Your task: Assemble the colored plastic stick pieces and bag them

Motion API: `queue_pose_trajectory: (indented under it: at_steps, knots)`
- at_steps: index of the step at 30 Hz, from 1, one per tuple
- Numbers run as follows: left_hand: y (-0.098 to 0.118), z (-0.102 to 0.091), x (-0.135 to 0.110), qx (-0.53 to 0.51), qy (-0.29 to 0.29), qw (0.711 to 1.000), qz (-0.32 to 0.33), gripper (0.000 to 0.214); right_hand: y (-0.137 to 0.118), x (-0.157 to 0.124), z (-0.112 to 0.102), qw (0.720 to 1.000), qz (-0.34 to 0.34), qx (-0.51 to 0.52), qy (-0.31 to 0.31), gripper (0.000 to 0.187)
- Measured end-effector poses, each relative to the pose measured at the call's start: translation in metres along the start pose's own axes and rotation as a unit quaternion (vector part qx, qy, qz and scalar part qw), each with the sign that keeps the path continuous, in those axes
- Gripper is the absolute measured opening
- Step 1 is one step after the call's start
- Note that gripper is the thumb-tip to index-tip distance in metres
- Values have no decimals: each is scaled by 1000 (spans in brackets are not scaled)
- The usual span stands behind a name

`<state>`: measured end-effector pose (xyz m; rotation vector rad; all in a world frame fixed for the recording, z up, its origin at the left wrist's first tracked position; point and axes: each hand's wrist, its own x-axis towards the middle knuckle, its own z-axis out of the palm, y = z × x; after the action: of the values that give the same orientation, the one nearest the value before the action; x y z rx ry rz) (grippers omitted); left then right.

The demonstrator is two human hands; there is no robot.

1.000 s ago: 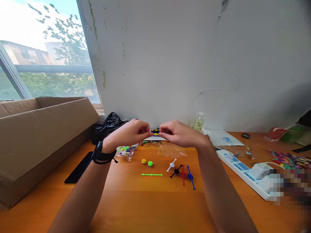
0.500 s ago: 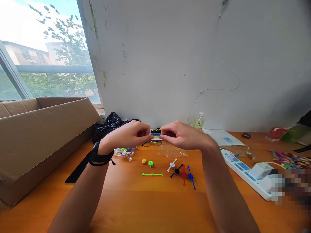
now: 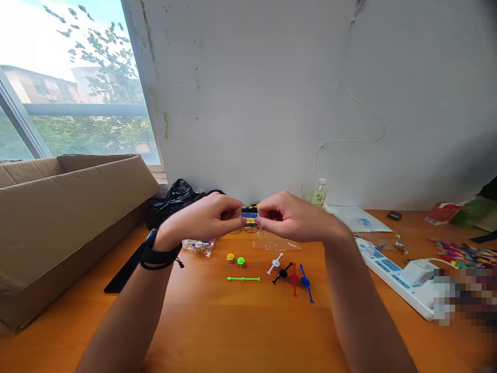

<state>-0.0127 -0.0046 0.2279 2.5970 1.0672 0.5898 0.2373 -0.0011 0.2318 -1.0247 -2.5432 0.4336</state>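
My left hand [image 3: 212,215] and my right hand [image 3: 293,216] are raised over the far part of the table, thumbs and fingertips pinched. Between them they hold a small yellow arrow [image 3: 250,220] by its ends; my fingers hide most of it. Nearer to me stand a yellow round base [image 3: 230,257] and a green round base [image 3: 240,261]. A loose green arrow [image 3: 243,279] lies in front of these, pointing left. To the right are arrow spinners in white [image 3: 275,263], black [image 3: 283,273], red [image 3: 294,280] and blue [image 3: 305,283].
A cardboard box [image 3: 77,207] fills the left side, beside a black plastic bag [image 3: 176,199]. Behind my hands are glasses [image 3: 250,227] and a clear bag of parts [image 3: 199,246]. On the right lie a power strip [image 3: 392,274], a white package [image 3: 363,218] and a bottle [image 3: 319,194].
My hands stay almost in place, still pinching the yellow arrow. The pieces on the table have not moved.
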Motion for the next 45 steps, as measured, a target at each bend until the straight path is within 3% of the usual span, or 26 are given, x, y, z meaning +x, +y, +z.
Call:
queue_pose_trajectory:
  at_steps: [3,9,14,20,25,35,40,45]
  knots:
    - [-1,1,0,14,6,1000,3,37,-1,3,3,1000,-3,-6,10,39]
    - [-3,0,-1,-5,14,1000,1,33,3,2,2,1000,-15,9,9,33]
    - [0,0,-1,5,6,1000,5,33,2,1,1,1000,-15,6,13,39]
    - [-9,-1,0,-9,-6,1000,-2,22,10,1,-3,1000,-10,17,-6,29]
    - [-8,2,2,3,-1,1000,0,27,9,3,1,1000,9,-2,17,36]
    - [-7,2,3,0,0,1000,-4,27,6,6,4,998,20,-13,51,28]
    - [-5,2,1,-4,20,1000,12,35,1,8,8,997,14,-23,71,39]
    - [-3,1,-2,-7,18,999,28,41,3,9,8,999,-12,1,44,43]
